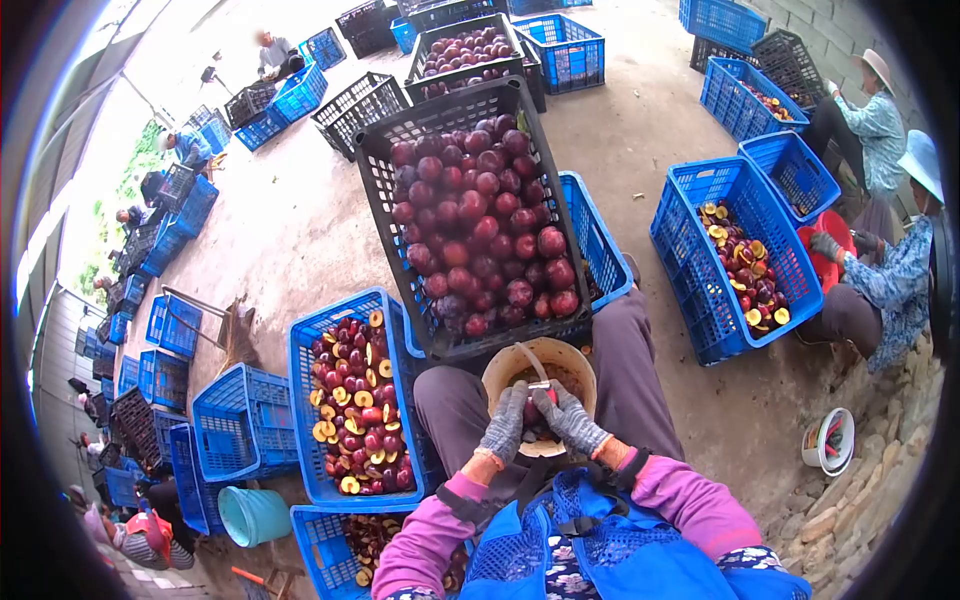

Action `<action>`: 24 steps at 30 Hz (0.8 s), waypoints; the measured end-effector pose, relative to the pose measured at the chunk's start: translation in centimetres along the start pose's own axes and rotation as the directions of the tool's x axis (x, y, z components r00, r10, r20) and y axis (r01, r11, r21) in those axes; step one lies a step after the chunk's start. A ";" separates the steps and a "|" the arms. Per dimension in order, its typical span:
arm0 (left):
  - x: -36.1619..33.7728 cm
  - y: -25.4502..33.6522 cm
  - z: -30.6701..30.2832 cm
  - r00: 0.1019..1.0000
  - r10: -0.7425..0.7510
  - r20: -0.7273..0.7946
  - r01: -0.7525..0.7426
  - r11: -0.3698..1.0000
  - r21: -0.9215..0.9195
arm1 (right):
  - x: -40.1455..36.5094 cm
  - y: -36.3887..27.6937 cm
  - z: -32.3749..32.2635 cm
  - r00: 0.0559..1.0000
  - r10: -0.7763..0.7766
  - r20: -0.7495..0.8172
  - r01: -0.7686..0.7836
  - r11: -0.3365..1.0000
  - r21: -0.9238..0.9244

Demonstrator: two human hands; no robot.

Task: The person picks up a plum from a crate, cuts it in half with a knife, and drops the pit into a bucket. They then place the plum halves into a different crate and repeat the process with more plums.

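— What is the ground like where you are sitting?

— I am sitting low over a bare grey concrete floor, out in an open yard that is crowded with stacked crates. Just beyond my fingers a black slatted plastic crate is standing, heaped with whole dark red plums. To the left of my fingers a blue plastic crate is holding halved plums with yellow flesh. Well off to the right of my fingers, a seated person in a patterned shirt is working beside another blue crate.

— And what are your hands doing?

— My left hand and right hand, both in grey knit gloves, are closing together around a single dark red plum. The plum is sitting between my fingertips, touching both gloves. Directly under my fingers a round tan plastic bucket is resting between my knees. Whether my right hand is also gripping something thin I cannot tell.
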State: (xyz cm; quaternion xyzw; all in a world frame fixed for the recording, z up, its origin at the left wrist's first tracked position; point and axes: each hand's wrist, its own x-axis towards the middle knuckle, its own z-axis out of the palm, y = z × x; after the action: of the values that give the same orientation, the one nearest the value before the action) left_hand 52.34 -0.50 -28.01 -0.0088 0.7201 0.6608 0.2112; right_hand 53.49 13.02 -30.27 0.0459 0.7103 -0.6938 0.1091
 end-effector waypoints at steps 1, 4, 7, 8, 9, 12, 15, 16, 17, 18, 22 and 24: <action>-0.7 3.0 0.6 0.967 -0.238 -0.089 0.217 0.956 -0.197 | -0.2 -0.5 -0.1 1.000 0.002 -0.002 -0.002 1.000 -0.001; -0.5 1.0 0.7 0.918 -0.332 -0.219 0.292 0.936 -0.197 | -1.0 -5.0 -0.3 0.982 -0.150 0.115 0.177 0.940 -0.293; -0.2 -2.6 0.4 0.955 -0.006 -0.298 0.040 0.993 0.109 | -1.2 -4.7 0.1 0.986 -0.142 0.091 0.162 0.947 -0.276; -0.4 -2.1 0.7 0.926 0.197 -0.322 -0.050 0.910 0.413 | -1.2 -4.5 0.2 0.986 -0.139 0.089 0.159 0.948 -0.276; -0.6 -1.5 1.0 0.876 0.392 -0.279 -0.109 0.727 0.678 | -1.2 -4.2 0.3 0.996 -0.016 0.089 0.026 0.993 -0.111; -0.9 -1.4 1.8 0.816 0.443 -0.370 -0.171 0.798 0.577 | -0.4 -2.8 0.2 0.997 0.040 0.073 -0.039 0.999 -0.009; -0.1 -1.4 2.4 0.740 0.482 -0.469 -0.216 0.830 0.514 | 0.0 -2.8 0.0 0.998 -0.047 0.050 0.051 0.995 -0.085; 0.7 -3.3 1.6 0.835 0.225 -0.503 -0.159 0.972 0.171 | 0.2 -3.1 0.0 0.996 -0.057 0.063 0.065 0.989 -0.133; 1.3 -4.2 0.8 0.899 -0.034 -0.436 -0.055 0.981 -0.189 | 1.2 -2.1 -0.3 0.996 -0.062 0.064 0.070 0.989 -0.133; 0.5 -0.3 0.9 0.876 -0.397 -0.274 0.159 0.774 -0.613 | 3.1 -0.1 -0.8 0.992 -0.040 0.118 0.078 0.936 -0.342; 0.6 2.3 -1.1 0.799 -0.541 -0.263 0.165 0.617 -0.769 | 6.1 -5.3 -1.5 0.963 -0.255 0.088 0.241 0.666 -0.705; 0.3 2.9 -2.1 0.827 -0.500 -0.257 0.141 0.628 -0.766 | 9.0 -4.9 -1.4 0.947 -0.288 0.139 0.285 0.562 -0.777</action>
State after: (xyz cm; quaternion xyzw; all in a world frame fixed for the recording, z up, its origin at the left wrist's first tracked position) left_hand 50.58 -2.10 -25.23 -0.3741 0.4171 0.8169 0.1368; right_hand 43.52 13.49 -27.41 -0.1213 0.9400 -0.3188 0.0029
